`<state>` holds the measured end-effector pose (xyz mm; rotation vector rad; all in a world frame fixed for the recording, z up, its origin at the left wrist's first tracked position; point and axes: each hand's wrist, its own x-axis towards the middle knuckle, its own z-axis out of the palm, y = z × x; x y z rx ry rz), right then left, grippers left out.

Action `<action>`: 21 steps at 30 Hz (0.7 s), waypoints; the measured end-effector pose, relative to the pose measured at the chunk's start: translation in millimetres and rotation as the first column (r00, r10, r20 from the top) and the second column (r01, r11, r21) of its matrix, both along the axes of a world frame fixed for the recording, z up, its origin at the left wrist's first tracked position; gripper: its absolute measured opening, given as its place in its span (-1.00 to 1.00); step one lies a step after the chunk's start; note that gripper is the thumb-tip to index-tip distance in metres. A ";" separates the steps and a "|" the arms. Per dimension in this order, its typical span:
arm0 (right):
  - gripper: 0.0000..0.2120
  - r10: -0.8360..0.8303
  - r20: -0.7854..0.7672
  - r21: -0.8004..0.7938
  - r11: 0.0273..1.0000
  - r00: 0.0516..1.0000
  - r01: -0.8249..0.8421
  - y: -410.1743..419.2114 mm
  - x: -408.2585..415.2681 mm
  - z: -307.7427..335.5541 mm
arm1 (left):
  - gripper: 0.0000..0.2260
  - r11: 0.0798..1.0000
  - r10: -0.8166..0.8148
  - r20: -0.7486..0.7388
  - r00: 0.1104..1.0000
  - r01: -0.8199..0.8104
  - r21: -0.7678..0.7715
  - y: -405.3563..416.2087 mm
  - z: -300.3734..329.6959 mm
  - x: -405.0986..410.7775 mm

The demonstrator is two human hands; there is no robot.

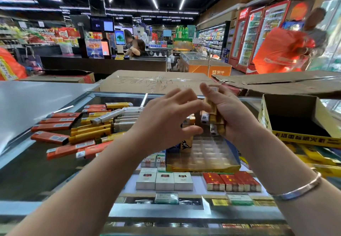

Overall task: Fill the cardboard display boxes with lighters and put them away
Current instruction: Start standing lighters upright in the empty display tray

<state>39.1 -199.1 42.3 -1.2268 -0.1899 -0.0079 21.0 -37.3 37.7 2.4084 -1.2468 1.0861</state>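
Cigarette packs (164, 181) sit in rows under the glass desk (55, 171). Above them the right hand (230, 114) has its fingers wrapped round a bundle of yellow lighters (215, 114), while the left hand (166, 123) hovers beside it, fingers spread and holding nothing. Below them a display box (203, 168) holds a clear slotted tray (208, 152) with one lighter upright at its left. Loose lighters (77, 130) lie at left; an empty yellow box (299, 136) stands at right.

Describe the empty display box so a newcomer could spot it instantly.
Start at the glass counter and go to its far right edge. The yellow cardboard display box stands there, open, with a dark hollow inside. Unlike the clear-tray box below the hands, it shows no tray.
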 end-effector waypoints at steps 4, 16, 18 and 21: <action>-0.74 0.017 -0.023 -0.019 1.000 1.000 -0.018 1.3 1.6 -2.8 | -0.72 0.998 -0.055 0.098 0.994 0.056 -0.015 -5.4 -3.6 -0.2; -0.75 -0.056 -0.107 -0.124 0.991 0.993 0.043 -2.1 5.7 -0.2 | -0.81 0.759 -0.275 -0.079 0.958 0.166 -0.630 0.0 9.8 -2.7; -0.77 -0.068 -0.109 -0.128 0.990 0.992 0.054 -3.4 5.5 1.1 | -0.82 0.719 -0.353 -0.174 0.919 0.147 -0.680 1.9 12.6 -4.1; -0.78 -0.069 -0.110 -0.118 0.991 0.992 0.056 -3.9 5.6 1.6 | -0.84 0.785 -0.364 -0.293 0.884 0.122 -0.607 4.9 11.9 -5.5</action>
